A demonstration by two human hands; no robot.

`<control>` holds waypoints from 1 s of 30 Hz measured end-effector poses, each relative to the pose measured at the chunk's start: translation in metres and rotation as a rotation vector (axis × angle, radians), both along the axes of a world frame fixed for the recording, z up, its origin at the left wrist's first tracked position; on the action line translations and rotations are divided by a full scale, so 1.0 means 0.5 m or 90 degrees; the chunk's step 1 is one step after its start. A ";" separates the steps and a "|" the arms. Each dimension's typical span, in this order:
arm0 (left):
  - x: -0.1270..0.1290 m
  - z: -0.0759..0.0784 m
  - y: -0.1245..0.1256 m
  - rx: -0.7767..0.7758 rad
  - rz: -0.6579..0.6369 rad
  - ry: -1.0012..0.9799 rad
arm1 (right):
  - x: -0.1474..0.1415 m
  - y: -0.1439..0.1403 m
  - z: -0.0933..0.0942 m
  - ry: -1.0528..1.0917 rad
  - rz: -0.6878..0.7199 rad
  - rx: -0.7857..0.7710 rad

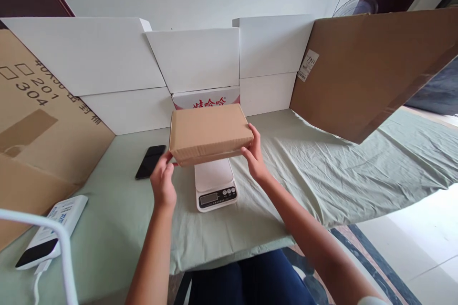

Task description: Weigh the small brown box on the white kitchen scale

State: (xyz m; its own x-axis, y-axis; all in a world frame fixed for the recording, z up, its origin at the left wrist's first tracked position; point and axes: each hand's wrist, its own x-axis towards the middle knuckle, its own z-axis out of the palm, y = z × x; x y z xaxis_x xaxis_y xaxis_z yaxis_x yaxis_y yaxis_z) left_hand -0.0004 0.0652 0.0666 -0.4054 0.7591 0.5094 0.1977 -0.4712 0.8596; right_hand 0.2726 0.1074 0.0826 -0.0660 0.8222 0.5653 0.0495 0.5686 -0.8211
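Between my two hands is a closed brown cardboard box (211, 128), tilted a little and covering the rear of a white kitchen scale (214, 176). My left hand (164, 181) grips the box's near left corner, fingers partly hidden under it. On the other side, my right hand (255, 152) holds the right end, with its thumb at the front edge and fingers on the side. The scale's dark display and buttons face me. I cannot tell whether the box touches the scale's platform. A black phone (150, 162) lies just left of my left hand.
White boxes (200, 59) form a wall behind the green cloth (265, 214). Large brown cardboard panels stand at the left (46, 105) and right (358, 71). At the front left lie a white power bank (53, 231) with a cable and a curved white tube (64, 248).
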 end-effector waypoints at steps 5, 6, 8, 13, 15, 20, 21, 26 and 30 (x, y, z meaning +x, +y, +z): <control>-0.020 -0.011 0.126 0.016 -0.013 0.030 | -0.043 0.118 -0.001 -0.007 -0.045 0.047; -0.023 -0.026 0.144 0.003 -0.019 0.031 | -0.051 0.137 -0.015 0.000 -0.043 0.039; -0.027 -0.060 0.167 -0.033 -0.033 0.027 | -0.065 0.165 -0.052 0.020 -0.029 0.010; -0.034 -0.120 0.181 -0.094 -0.048 0.008 | -0.073 0.188 -0.120 0.032 0.002 -0.060; -0.034 -0.128 0.183 -0.103 -0.054 -0.005 | -0.073 0.189 -0.126 0.037 0.006 -0.077; -0.040 -0.133 0.188 -0.119 -0.050 -0.027 | -0.074 0.198 -0.128 0.053 0.012 -0.089; -0.045 -0.134 0.189 -0.130 -0.048 -0.025 | -0.071 0.202 -0.129 0.069 0.001 -0.089; -0.083 -0.139 0.193 -0.194 -0.008 -0.044 | -0.018 0.223 -0.135 0.197 -0.136 -0.185; -0.095 -0.141 0.199 -0.191 0.017 -0.086 | 0.009 0.225 -0.138 0.218 -0.165 -0.226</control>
